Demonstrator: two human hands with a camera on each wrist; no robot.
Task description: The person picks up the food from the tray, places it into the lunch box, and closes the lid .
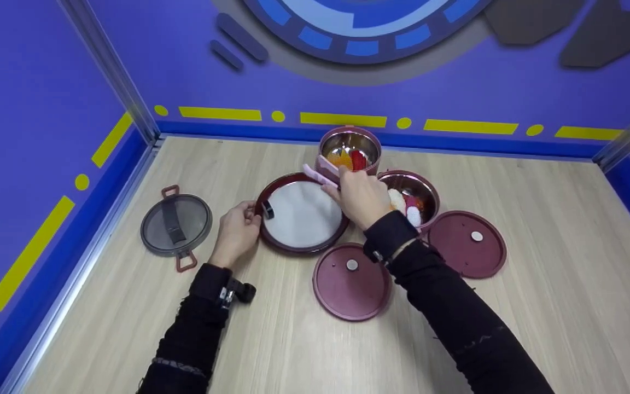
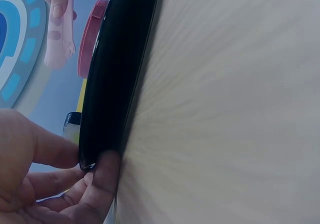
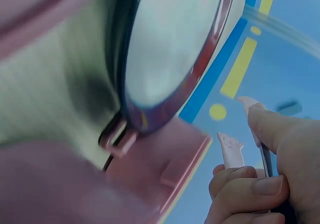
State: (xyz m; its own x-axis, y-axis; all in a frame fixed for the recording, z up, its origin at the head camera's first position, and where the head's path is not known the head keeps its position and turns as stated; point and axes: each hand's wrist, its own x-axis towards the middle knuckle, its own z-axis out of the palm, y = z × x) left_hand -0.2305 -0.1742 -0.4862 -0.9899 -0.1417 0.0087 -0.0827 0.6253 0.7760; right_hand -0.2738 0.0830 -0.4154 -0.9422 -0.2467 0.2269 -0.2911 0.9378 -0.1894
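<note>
My left hand (image 1: 237, 232) pinches the left rim of a round dark-red dish (image 1: 342, 232) with a white inside; thumb above, fingers beneath (image 2: 105, 179). A small black piece (image 1: 268, 209) stands at that rim. Over the dish's far right edge, my right hand (image 1: 366, 198) grips pale pink tongs (image 1: 320, 175). Their two arms stand apart, paw-like tips pointing left, with nothing seen between them (image 3: 232, 151). Just behind is a pink steel-lined pot (image 1: 349, 130) with yellow and red pieces inside. Partly hidden by my right wrist, a second such pot (image 1: 430, 191) holds white, pink and red pieces.
Two maroon round lids lie on the wooden table: one lid (image 1: 348, 295) in front of the dish, another lid (image 1: 460, 249) at right. A grey see-through lid (image 1: 156, 227) with reddish side handles lies at far left. Blue printed walls (image 1: 457, 98) enclose the back and sides.
</note>
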